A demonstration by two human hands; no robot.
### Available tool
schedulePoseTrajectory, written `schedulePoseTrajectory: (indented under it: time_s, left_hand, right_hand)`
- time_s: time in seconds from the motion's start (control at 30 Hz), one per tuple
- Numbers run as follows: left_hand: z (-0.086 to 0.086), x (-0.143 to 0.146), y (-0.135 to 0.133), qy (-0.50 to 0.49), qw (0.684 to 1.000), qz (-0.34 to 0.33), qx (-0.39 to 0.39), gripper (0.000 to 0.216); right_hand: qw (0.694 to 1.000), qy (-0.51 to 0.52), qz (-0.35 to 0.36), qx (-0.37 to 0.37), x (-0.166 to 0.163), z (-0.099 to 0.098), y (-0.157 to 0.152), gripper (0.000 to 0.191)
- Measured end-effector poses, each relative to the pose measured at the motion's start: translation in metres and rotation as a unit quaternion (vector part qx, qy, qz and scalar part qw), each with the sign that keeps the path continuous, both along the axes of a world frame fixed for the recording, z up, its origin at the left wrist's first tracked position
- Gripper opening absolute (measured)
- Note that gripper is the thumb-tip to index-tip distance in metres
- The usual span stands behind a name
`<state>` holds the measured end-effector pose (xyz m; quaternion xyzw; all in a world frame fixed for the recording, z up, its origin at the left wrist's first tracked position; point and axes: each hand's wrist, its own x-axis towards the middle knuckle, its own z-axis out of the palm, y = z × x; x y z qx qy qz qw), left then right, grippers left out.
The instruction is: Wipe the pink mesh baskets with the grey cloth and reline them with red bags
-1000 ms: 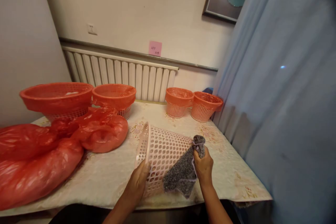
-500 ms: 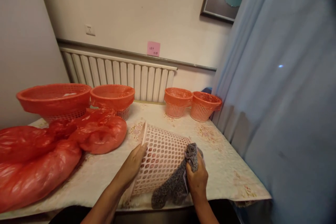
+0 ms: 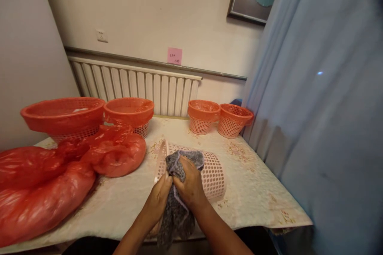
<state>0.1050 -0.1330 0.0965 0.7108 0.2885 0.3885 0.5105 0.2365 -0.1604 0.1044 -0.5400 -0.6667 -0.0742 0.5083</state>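
A pale pink mesh basket [image 3: 214, 175] lies on its side in front of me, its open rim to the left and its base to the right. My left hand [image 3: 160, 197] is closed on the basket's rim, thumb outside and fingers hidden behind it. My right hand [image 3: 190, 181] grips a grey cloth [image 3: 176, 211] with a lilac edge and presses it against the basket's side near the rim. The cloth's loose end hangs down in front of the basket, between my forearms. Both hands are close together, almost touching.
Red plastic bags [image 3: 44, 195] are heaped on the left. Behind stand two bag-lined baskets [image 3: 128, 111] at left and two smaller ones [image 3: 203, 113] at right, near a radiator [image 3: 134, 81]. A blue curtain [image 3: 299, 107] borders the flowered tablecloth [image 3: 254, 183].
My right hand has carried the cloth left and upward, from the basket's base end to near the rim, beside my left hand. The basket has turned slightly, its base now showing farther right.
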Motion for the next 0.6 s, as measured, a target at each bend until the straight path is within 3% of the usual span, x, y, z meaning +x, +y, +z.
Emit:
schedulePoseTrajectory:
  time_s: [0.2,0.4,0.6]
  left_hand:
    - [-0.008,0.005,-0.011,0.018,1.0,0.016,-0.006,0.049]
    - [-0.017,0.002,-0.02,0.038,0.998,0.032,-0.034,0.048]
    - [-0.031,-0.006,-0.021,0.035,0.999,0.005,-0.033,0.048]
  right_hand:
    - [0.994,0.037,-0.082,-0.066,0.047,-0.006,0.015,0.049]
    - [0.967,0.073,-0.213,-0.12,0.113,-0.025,0.0,0.037]
    - [0.933,0.152,-0.295,-0.138,0.132,-0.036,-0.022,0.034]
